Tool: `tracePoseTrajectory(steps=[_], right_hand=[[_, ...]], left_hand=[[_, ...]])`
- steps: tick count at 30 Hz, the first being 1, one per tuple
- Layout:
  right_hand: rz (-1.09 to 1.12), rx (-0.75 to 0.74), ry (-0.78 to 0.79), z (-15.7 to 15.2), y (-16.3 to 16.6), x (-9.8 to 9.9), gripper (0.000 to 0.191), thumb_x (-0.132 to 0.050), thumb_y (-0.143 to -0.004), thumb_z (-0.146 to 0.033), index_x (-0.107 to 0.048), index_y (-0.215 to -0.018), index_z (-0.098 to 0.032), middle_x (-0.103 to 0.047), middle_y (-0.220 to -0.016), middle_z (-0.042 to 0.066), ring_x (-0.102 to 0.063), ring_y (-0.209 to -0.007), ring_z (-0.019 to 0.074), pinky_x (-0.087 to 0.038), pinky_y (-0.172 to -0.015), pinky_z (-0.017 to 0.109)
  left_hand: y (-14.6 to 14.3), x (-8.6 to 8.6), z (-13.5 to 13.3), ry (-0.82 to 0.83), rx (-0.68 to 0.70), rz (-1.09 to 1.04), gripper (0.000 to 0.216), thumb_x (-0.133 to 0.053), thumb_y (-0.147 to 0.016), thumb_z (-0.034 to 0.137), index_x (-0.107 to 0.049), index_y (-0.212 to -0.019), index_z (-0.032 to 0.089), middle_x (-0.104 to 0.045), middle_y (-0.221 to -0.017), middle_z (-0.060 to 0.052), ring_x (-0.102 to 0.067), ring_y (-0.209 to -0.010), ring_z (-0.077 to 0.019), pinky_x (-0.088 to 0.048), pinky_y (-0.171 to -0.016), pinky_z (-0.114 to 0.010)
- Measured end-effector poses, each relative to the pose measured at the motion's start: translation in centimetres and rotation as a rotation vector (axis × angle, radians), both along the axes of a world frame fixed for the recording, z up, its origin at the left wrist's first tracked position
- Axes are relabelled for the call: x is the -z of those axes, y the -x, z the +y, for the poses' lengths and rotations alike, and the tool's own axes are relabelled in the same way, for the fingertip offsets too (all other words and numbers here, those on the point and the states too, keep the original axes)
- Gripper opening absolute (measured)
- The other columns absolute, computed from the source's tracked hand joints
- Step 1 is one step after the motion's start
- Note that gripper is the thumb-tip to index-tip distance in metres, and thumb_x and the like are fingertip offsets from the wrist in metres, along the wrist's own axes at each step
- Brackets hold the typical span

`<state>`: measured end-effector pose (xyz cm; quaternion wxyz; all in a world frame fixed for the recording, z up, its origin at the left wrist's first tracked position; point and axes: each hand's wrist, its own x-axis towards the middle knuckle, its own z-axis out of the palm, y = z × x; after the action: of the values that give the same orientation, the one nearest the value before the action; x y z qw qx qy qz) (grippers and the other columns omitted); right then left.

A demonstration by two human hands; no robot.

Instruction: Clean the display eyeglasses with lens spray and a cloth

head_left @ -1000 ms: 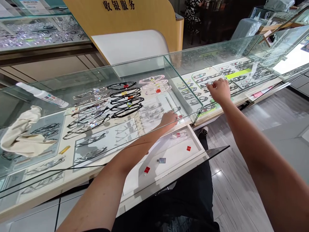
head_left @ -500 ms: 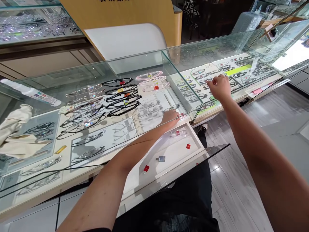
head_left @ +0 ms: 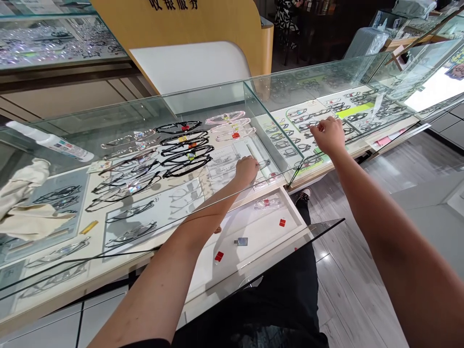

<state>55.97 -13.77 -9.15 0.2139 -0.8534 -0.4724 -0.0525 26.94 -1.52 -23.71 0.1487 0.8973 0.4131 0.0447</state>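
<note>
My left hand (head_left: 246, 170) reaches inside the glass display case, fingers curled at a thin-framed pair of glasses (head_left: 264, 164) on the white display tray (head_left: 232, 159). Whether the fingers grip the frame is not clear. A clear pair with a red tag (head_left: 267, 180) lies just right of that hand. My right hand (head_left: 329, 136) rests on top of the glass of the neighbouring case (head_left: 348, 82), fingers curled, nothing visible in them. Black frames (head_left: 184, 150) and pink frames (head_left: 229, 124) lie in rows farther in.
A pulled-out white drawer (head_left: 290, 227) below holds a clear pair of glasses (head_left: 268, 203) and small red tags (head_left: 219, 256). A spray bottle (head_left: 50, 141) and a beige cloth (head_left: 25, 203) lie on the glass at left. A wooden counter with a white panel (head_left: 192, 63) stands behind.
My left hand has slid left and farther into the case, from beside the red-tagged clear pair to the thin-framed pair. My right hand stays on the glass top.
</note>
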Motion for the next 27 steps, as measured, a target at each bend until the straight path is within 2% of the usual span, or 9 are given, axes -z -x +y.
tracePoseTrajectory(steps=[3, 9, 15, 17, 19, 22, 24, 27], right_hand=[[0.003, 0.001, -0.022, 0.0, 0.0, 0.1, 0.026, -0.055, -0.101, -0.041, -0.060, -0.081, -0.025, -0.069, -0.116, 0.019, -0.056, -0.127, 0.0435, -0.051, -0.111, 0.061], [-0.020, 0.008, -0.067, 0.0, 0.1, 0.5, 0.026, -0.057, -0.098, -0.043, -0.062, -0.079, -0.026, -0.069, -0.111, 0.018, -0.058, -0.123, 0.0431, -0.050, -0.113, 0.062], [-0.040, 0.003, -0.072, 0.0, 0.0, 0.7, 0.030, -0.056, -0.100, -0.048, -0.061, -0.080, -0.026, -0.069, -0.112, 0.019, -0.059, -0.122, 0.0448, -0.052, -0.109, 0.065], [-0.050, 0.025, -0.057, 0.0, 0.2, 0.7, 0.032, -0.055, -0.100, -0.052, -0.067, -0.090, -0.024, -0.070, -0.121, 0.020, -0.059, -0.125, 0.0449, -0.050, -0.111, 0.065], [-0.059, 0.060, -0.032, -0.1, 0.5, 0.6, 0.039, -0.055, -0.100, -0.056, -0.071, -0.109, -0.022, -0.068, -0.136, 0.022, -0.058, -0.133, 0.0457, -0.047, -0.116, 0.065], [-0.050, 0.066, 0.041, -0.1, 0.8, 0.4, 0.066, -0.051, -0.101, -0.061, -0.064, -0.148, -0.017, -0.057, -0.164, 0.025, -0.048, -0.154, 0.0479, -0.038, -0.126, 0.068], [-0.023, 0.041, 0.123, -0.1, 0.9, 0.4, 0.082, -0.044, -0.104, -0.066, -0.052, -0.166, -0.014, -0.044, -0.178, 0.025, -0.037, -0.165, 0.0476, -0.032, -0.132, 0.068], [0.001, 0.019, 0.225, -0.2, 0.9, 0.4, 0.093, -0.034, -0.106, -0.072, -0.040, -0.176, -0.011, -0.030, -0.186, 0.023, -0.027, -0.173, 0.0460, -0.025, -0.137, 0.067]], left_hand=[[-0.4, 0.0, -0.4, -0.002, 0.017, 0.004, 0.032, -0.052, -0.107, 0.026, -0.084, -0.105, 0.021, -0.077, -0.122, -0.012, -0.068, -0.122, -0.0305, -0.050, -0.107, -0.043], [-1.4, -0.4, -1.5, -0.011, 0.057, 0.031, 0.032, -0.052, -0.108, 0.026, -0.084, -0.108, 0.020, -0.078, -0.120, -0.013, -0.068, -0.122, -0.0311, -0.050, -0.104, -0.043], [-1.0, -0.9, -1.9, -0.001, 0.071, 0.061, 0.033, -0.051, -0.109, 0.026, -0.084, -0.105, 0.020, -0.077, -0.119, -0.013, -0.068, -0.119, -0.0305, -0.050, -0.101, -0.042], [-0.9, -1.2, -2.1, 0.008, 0.068, 0.066, 0.031, -0.052, -0.109, 0.026, -0.082, -0.105, 0.021, -0.077, -0.120, -0.012, -0.068, -0.120, -0.0294, -0.050, -0.102, -0.041], [-0.8, -1.9, -2.5, 0.008, 0.055, 0.062, 0.028, -0.053, -0.110, 0.028, -0.080, -0.111, 0.020, -0.076, -0.124, -0.013, -0.068, -0.123, -0.0306, -0.049, -0.105, -0.042], [-0.8, -3.4, -3.7, -0.002, 0.033, 0.033, 0.032, -0.053, -0.111, 0.033, -0.071, -0.131, 0.016, -0.073, -0.133, -0.018, -0.067, -0.129, -0.0356, -0.048, -0.108, -0.048], [-0.6, -4.8, -5.2, 0.017, 0.035, 0.014, 0.036, -0.045, -0.114, 0.033, -0.064, -0.137, 0.012, -0.075, -0.125, -0.019, -0.070, -0.121, -0.0357, -0.050, -0.105, -0.049], [0.5, -6.9, -8.4, 0.104, 0.103, 0.010, 0.042, -0.027, -0.118, 0.035, -0.062, -0.131, 0.017, -0.078, -0.094, -0.011, -0.075, -0.088, -0.0302, -0.053, -0.089, -0.045]])
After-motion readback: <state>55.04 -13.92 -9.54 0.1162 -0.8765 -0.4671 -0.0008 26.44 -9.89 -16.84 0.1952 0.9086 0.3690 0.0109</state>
